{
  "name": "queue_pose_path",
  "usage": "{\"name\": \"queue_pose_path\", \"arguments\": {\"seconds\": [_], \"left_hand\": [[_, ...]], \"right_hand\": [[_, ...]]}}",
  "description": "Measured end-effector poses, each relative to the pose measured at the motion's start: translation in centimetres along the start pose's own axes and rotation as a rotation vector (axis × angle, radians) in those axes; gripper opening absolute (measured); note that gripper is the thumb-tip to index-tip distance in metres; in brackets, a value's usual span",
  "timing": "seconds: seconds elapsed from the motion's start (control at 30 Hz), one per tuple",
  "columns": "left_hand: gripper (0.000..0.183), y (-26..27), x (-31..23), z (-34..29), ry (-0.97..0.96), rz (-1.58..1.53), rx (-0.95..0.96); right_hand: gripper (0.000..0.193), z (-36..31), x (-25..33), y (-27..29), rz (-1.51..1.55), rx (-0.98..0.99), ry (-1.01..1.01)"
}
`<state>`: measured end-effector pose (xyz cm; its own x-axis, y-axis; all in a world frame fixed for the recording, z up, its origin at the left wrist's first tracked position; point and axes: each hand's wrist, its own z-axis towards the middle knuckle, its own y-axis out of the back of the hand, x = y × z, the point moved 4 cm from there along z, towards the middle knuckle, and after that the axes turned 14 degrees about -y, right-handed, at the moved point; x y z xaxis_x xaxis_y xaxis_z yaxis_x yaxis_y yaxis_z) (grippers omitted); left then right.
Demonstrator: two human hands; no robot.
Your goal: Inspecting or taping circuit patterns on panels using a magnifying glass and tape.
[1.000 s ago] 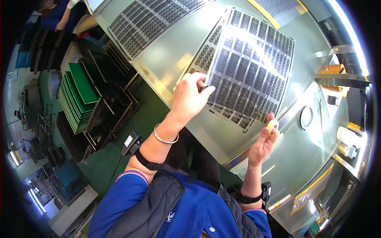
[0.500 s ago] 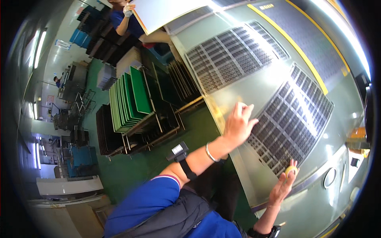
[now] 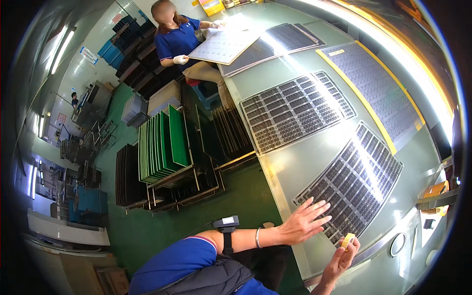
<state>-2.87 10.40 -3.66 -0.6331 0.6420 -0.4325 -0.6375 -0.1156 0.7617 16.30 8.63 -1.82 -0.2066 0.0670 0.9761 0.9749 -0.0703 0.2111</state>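
Note:
My left hand (image 3: 306, 222) lies with fingers spread at the near left edge of a dark film sheet (image 3: 355, 179), which is printed with rows of small repeated patterns. In my right hand (image 3: 340, 259) is a small roll of yellow tape (image 3: 347, 241), held at the fingertips by the sheet's near corner. Farther up the light table (image 3: 275, 169) lies a second patterned film sheet (image 3: 297, 110), apart from both hands. Whether my left palm presses on the film is hard to tell.
Across the table a co-worker (image 3: 179, 42) in gloves holds a pale panel (image 3: 223, 46). Green boards (image 3: 179, 137) stand in a rack to the left. A yellow-edged dark sheet (image 3: 371, 93) lies at the far right, and a ring (image 3: 398, 244) sits near my right hand.
The view has shifted, bringing more of the co-worker into sight. My left fingers, bent before, are now stretched out over the film's edge. My right hand with the tape is closer to my left.

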Motion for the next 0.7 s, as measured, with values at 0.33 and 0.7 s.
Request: {"name": "queue_pose_path", "arguments": {"seconds": [0.33, 0.7], "left_hand": [[0.096, 1.8, -2.7, 1.2, 0.436, -1.147, 0.080], [0.078, 3.7, 1.3, 1.1, 0.607, -1.072, 0.052]], "right_hand": [[0.022, -2.6, 1.3, -0.7, 0.054, 0.283, -0.107], [0.022, 0.5, 0.5, -3.5, 0.161, 0.342, -0.101]]}}
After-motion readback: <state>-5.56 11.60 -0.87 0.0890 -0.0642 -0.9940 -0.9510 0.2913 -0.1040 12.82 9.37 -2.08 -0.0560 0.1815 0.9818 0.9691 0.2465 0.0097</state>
